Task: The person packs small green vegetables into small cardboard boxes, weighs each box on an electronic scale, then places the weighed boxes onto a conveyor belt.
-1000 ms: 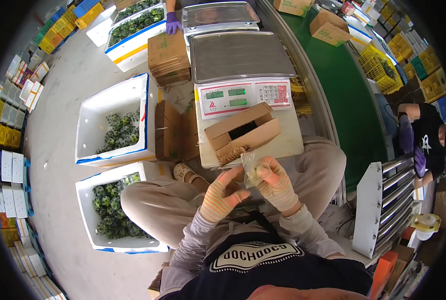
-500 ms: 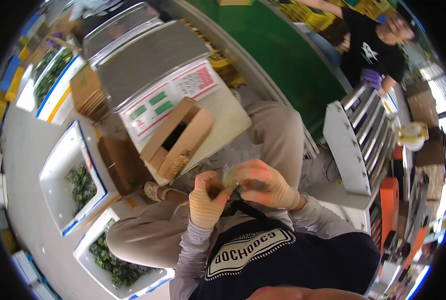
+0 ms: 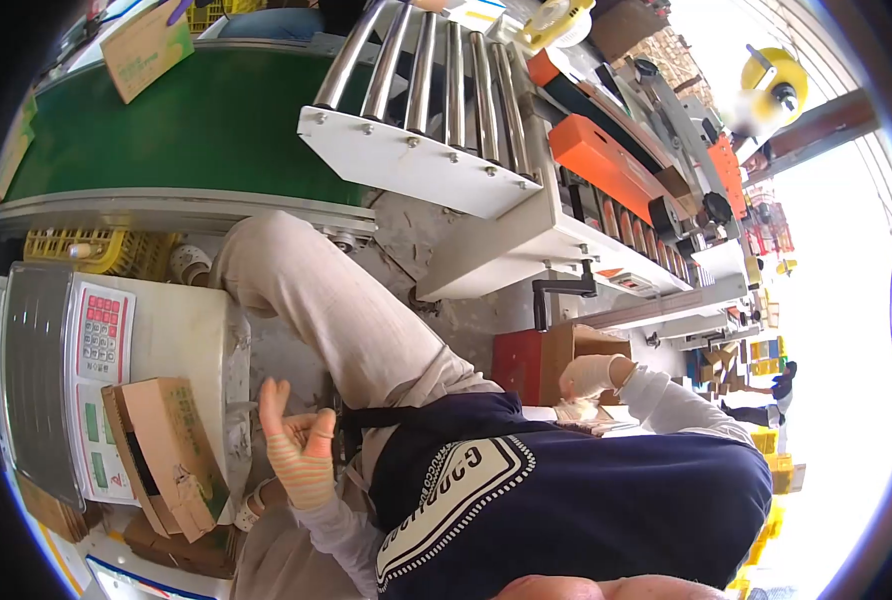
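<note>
— What takes up most of the view?
— A green belt [image 3: 196, 130] runs across the top. A roller rack [image 3: 436, 90] slants down beside it (white frame, steel rollers).
— And lower down?
— At the left is a scale [image 3: 36, 370], with its steel pan and keypad showing. An open carton [image 3: 166, 450] lies just beside its display.
— And the hands?
— The left hand [image 3: 301, 460], in a striped glove, is raised near the carton with its fingers spread wide, holding nothing. The right hand [image 3: 588, 377] is stretched out to the person's right, just above a pale stack [image 3: 581, 411] of thin sheets or bags, near a brown box [image 3: 566, 348].
— Is it gripping the stack?
— I cannot tell. The fingers curl away from the camera, and it is unclear whether they touch the stack.
</note>
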Tool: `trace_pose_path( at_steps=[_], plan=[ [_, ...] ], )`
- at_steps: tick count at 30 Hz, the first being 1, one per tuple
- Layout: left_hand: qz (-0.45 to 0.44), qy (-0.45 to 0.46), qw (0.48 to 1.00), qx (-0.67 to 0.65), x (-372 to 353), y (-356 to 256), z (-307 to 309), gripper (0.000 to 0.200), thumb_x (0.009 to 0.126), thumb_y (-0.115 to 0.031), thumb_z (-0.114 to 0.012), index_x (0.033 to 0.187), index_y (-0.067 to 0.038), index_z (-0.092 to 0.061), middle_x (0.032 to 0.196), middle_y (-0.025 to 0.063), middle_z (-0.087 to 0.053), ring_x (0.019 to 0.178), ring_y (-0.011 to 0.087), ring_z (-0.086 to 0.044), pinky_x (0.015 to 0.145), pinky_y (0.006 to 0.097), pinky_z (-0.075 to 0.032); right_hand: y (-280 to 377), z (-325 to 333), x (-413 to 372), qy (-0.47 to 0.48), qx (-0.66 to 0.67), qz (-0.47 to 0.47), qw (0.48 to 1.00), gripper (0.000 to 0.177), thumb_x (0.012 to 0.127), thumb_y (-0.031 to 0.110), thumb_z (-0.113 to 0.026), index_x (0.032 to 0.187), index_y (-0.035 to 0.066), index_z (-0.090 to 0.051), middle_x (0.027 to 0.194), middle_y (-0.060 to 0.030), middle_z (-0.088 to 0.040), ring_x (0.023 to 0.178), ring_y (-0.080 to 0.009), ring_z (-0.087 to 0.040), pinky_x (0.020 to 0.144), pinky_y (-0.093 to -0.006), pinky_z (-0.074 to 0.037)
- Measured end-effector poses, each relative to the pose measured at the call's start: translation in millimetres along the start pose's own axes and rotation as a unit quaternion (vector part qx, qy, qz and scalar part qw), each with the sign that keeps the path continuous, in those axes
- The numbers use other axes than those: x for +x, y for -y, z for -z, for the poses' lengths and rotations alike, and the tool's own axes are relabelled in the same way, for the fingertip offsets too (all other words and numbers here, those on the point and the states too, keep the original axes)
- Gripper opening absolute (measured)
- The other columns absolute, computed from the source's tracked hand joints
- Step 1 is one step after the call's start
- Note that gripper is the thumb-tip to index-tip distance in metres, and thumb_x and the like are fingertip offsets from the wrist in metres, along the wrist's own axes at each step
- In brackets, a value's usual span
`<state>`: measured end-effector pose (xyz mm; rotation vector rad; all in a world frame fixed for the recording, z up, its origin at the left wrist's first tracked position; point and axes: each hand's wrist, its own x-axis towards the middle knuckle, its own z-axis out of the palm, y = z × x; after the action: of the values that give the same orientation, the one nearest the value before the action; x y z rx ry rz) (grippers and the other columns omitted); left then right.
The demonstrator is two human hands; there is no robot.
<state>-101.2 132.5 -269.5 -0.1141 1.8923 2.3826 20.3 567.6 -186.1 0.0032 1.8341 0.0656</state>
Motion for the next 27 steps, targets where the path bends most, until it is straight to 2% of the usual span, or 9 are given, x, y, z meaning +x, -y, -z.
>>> trace_pose_path(
  at_steps=[2,5,7,8,10,14,24,26,27],
  plan=[
    [-0.014,0.003,1.000,0.015,3.2,4.7,5.0,0.076,0.083,-0.001,-0.070,0.149,-0.005,-0.031,0.143,0.0267,-0.042,0.074,0.0093,-0.055,0.067,0.0212,-0.048,-31.8,-44.8,-3.0,0.133,0.146,-0.218,0.956,0.023,0.081,0.015,-0.061,0.096,0.005,-0.074,0.089,-0.0100,-0.073,0.081,-0.0291,-0.069,0.071,-0.0387,-0.055],
    [-0.021,-0.005,0.999,0.037,2.4,8.5,6.4,0.075,0.085,-0.002,-0.070,0.149,-0.005,-0.031,0.143,0.0277,-0.041,0.075,0.0090,-0.054,0.069,0.0218,-0.047,-126.9,-142.0,40.1,0.019,0.037,-0.219,0.975,0.022,0.081,0.015,-0.060,0.096,0.006,-0.074,0.089,-0.0111,-0.072,0.082,-0.0298,-0.069,0.073,-0.0377,-0.055],
    [-0.008,-0.008,0.999,0.049,0.2,9.6,3.7,0.075,0.085,-0.002,-0.070,0.149,-0.005,-0.030,0.143,0.0279,-0.041,0.076,0.0089,-0.054,0.070,0.0222,-0.047,-153.1,-172.8,61.0,-0.323,0.553,-0.308,0.704,0.024,0.080,0.023,-0.063,0.096,0.007,-0.073,0.094,-0.0118,-0.071,0.087,-0.0277,-0.068,0.078,-0.0387,-0.054],
    [-0.002,-0.009,0.999,0.045,-0.6,10.9,1.2,0.072,0.087,-0.006,-0.069,0.148,-0.005,-0.032,0.143,0.0282,-0.042,0.075,0.0083,-0.052,0.072,0.0222,-0.046,-159.0,-177.8,76.3,-0.321,0.555,-0.306,0.704,0.024,0.080,0.023,-0.063,0.096,0.007,-0.073,0.094,-0.0118,-0.071,0.087,-0.0277,-0.068,0.078,-0.0387,-0.054],
    [0.002,-0.011,0.999,0.044,-2.0,9.9,-2.3,0.070,0.088,-0.010,-0.069,0.148,-0.005,-0.033,0.142,0.0286,-0.043,0.074,0.0077,-0.049,0.073,0.0222,-0.044,-167.3,-180.2,106.3,-0.269,0.888,-0.098,0.359,0.061,0.088,0.052,-0.058,0.124,0.004,-0.058,0.125,-0.0152,-0.060,0.105,-0.0301,-0.063,0.094,-0.0461,-0.049],
    [0.008,-0.007,0.996,0.085,-3.0,8.0,-1.7,0.069,0.089,-0.011,-0.068,0.148,-0.006,-0.033,0.143,0.0251,-0.043,0.076,0.0079,-0.048,0.073,0.0221,-0.043,-178.4,-174.5,146.9,-0.180,0.927,-0.007,0.330,0.076,0.090,0.061,-0.050,0.137,0.001,-0.046,0.137,-0.0177,-0.053,0.117,-0.0340,-0.054,0.101,-0.0498,-0.041],
    [-0.006,-0.013,0.995,0.103,-2.4,11.4,0.4,0.068,0.089,-0.015,-0.069,0.147,-0.008,-0.036,0.139,0.0195,-0.049,0.076,0.0087,-0.047,0.069,0.0231,-0.043,-206.6,-181.3,130.7,-0.302,0.833,-0.203,0.417,0.065,0.091,0.054,-0.054,0.147,0.024,-0.040,0.152,-0.0080,-0.038,0.121,-0.0342,-0.049,0.089,-0.0468,-0.044],
    [-0.008,-0.017,0.994,0.111,-2.2,11.6,2.9,0.067,0.088,-0.015,-0.069,0.147,-0.008,-0.036,0.139,0.0190,-0.049,0.075,0.0086,-0.046,0.068,0.0228,-0.043,-240.5,-214.0,133.8,-0.373,0.591,-0.157,0.698,0.056,0.091,0.044,-0.059,0.141,0.021,-0.049,0.136,-0.0092,-0.052,0.113,-0.0300,-0.051,0.086,-0.0468,-0.045],
    [-0.007,-0.022,0.993,0.120,-3.0,12.2,3.8,0.067,0.088,-0.015,-0.069,0.147,-0.007,-0.037,0.138,0.0186,-0.050,0.073,0.0085,-0.046,0.067,0.0225,-0.042,-203.9,-177.8,105.1,-0.349,0.721,-0.220,0.557,0.045,0.089,0.029,-0.065,0.132,0.018,-0.057,0.114,-0.0094,-0.059,0.097,-0.0256,-0.057,0.073,-0.0421,-0.049]
  ],
)
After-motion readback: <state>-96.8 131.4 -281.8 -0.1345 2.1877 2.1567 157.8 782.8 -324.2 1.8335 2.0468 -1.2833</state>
